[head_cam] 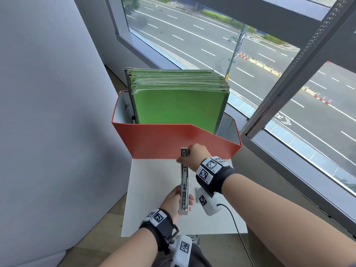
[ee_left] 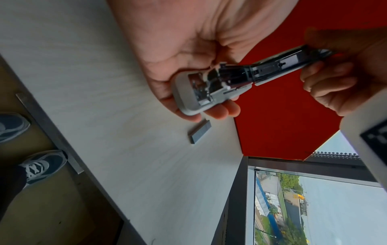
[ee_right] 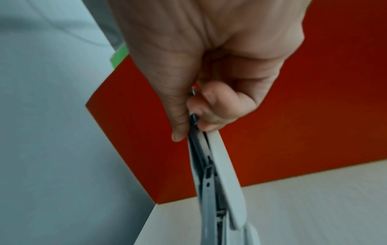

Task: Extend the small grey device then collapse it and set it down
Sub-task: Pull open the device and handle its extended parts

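I have the small grey device off the desk, held in the air between both hands just in front of the red box. My left hand cups the rounded near end, fingers curled under the plastic shell. My right hand pinches the far end between thumb and curled fingers. It is drawn out long, with the inner metal rail exposed along the middle.

It looks light and rigid: a hard plastic casing over a thin metal track, which I judge will slide on a spring and could snap shut on a fingertip. The smooth shell may be slippery, so I would grip the broad outer faces at each end and keep my skin off the open channel.

A small grey strip lies on the desk below my left hand. I can read no brand or writing on the device; only square black-and-white markers show on the wrist bands.
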